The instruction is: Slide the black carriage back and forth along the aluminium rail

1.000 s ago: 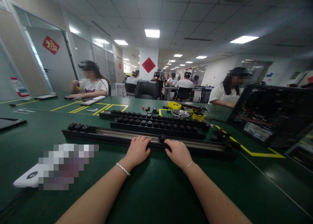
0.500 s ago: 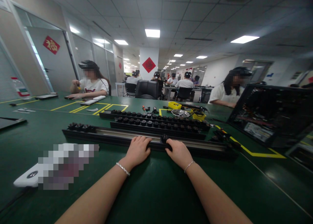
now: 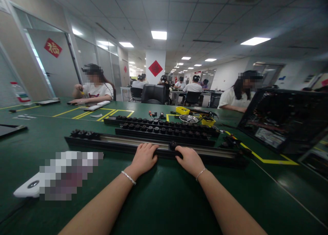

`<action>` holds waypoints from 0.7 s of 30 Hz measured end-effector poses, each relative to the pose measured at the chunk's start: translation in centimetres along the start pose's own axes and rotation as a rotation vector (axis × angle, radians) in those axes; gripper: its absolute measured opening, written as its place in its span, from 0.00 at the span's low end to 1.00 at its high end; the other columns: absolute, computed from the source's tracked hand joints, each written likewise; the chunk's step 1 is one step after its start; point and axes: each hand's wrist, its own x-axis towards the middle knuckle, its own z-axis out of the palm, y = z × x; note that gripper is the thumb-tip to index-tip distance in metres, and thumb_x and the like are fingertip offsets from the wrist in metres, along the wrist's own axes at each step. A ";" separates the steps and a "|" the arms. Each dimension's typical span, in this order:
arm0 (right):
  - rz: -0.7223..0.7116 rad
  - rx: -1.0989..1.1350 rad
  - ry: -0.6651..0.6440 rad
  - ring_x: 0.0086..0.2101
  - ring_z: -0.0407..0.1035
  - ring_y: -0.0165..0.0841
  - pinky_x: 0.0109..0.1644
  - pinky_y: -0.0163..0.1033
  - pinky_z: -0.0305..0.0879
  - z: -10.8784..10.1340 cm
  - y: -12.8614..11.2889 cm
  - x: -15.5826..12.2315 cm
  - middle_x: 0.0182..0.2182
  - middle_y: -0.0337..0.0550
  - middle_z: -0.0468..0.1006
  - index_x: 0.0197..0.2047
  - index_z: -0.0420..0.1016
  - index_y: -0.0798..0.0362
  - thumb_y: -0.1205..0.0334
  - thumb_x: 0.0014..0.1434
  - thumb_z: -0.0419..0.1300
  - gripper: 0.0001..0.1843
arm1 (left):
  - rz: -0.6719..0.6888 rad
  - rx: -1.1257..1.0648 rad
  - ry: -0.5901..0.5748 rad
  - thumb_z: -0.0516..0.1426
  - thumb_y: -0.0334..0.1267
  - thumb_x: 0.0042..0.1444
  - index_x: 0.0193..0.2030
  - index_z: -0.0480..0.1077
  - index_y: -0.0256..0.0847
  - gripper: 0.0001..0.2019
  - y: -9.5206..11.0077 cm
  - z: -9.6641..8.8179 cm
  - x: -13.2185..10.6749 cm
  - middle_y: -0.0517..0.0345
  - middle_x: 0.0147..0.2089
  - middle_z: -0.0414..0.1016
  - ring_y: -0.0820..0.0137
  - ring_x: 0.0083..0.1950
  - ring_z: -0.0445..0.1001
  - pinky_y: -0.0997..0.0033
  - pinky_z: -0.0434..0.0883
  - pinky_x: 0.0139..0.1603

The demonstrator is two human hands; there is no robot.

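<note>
A long black rail [image 3: 120, 143] with a silver channel lies across the green table [image 3: 164, 197] in front of me. My left hand [image 3: 144, 159] rests on its near edge, fingers curled over the rail. My right hand [image 3: 189, 161] sits just to the right, fingers pinched on a small black knob-like part [image 3: 173, 145] seated on the rail. A cluster of the same black parts [image 3: 83, 133] sits at the rail's left end. Two more black rails [image 3: 164, 127] filled with such parts lie just behind.
A white device [image 3: 30, 186] lies at my near left. A yellow tray [image 3: 182, 110], a metal bowl [image 3: 189, 118] and small tools sit behind the rails. An open black computer case [image 3: 284, 120] stands at right. Other people work at the table's far side.
My right hand has slid slightly to the right along the rail with the black part. The left hand has stayed put.
</note>
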 end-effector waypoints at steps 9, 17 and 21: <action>0.035 0.010 0.022 0.37 0.69 0.33 0.42 0.35 0.58 0.0 0.1 0.0 0.34 0.41 0.76 0.41 0.70 0.49 0.61 0.54 0.56 0.09 | -0.004 -0.003 -0.009 0.52 0.37 0.54 0.53 0.65 0.48 0.18 0.1 -0.2 0.0 0.56 0.48 0.71 0.64 0.52 0.65 0.61 0.56 0.55; 0.042 0.005 0.019 0.38 0.69 0.33 0.41 0.35 0.58 -0.2 0.1 0.1 0.35 0.41 0.76 0.41 0.70 0.49 0.61 0.54 0.56 0.10 | -0.002 -0.009 -0.002 0.52 0.37 0.54 0.53 0.64 0.47 0.19 0.0 -0.2 0.0 0.56 0.48 0.71 0.64 0.52 0.65 0.60 0.56 0.56; 0.054 -0.043 0.004 0.37 0.69 0.34 0.41 0.36 0.58 -0.4 0.2 0.0 0.35 0.40 0.77 0.42 0.71 0.47 0.60 0.54 0.56 0.11 | -0.015 -0.005 -0.015 0.52 0.37 0.53 0.54 0.64 0.48 0.19 0.1 -0.2 0.0 0.56 0.49 0.71 0.64 0.53 0.65 0.60 0.56 0.56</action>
